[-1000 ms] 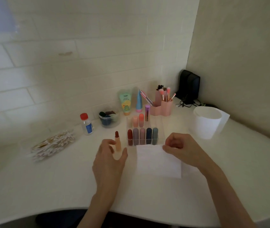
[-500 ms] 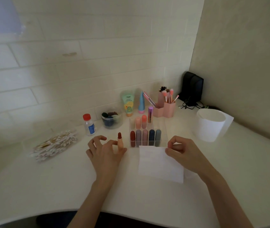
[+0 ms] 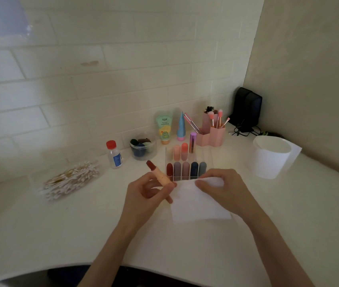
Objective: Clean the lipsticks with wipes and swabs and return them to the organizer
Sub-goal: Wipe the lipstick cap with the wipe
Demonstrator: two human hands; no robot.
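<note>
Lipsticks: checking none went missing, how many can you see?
8: one lipstick in the left hand, five in the organizer's front row, two behind them. The purple tube beside those may be another.

I see the organizer [image 3: 187,164] on the table [image 3: 61,224], with the wipe [image 3: 195,206] just before it, its far edge in the right hand [image 3: 226,191]. The left hand [image 3: 143,197] holds a lipstick [image 3: 160,176] just beside the wipe's left edge. Left of the organizer: jar [image 3: 143,147], bottle [image 3: 114,154], then swabs [image 3: 71,179]. Brush holder [image 3: 212,135] behind, tub [image 3: 268,156] right.
</note>
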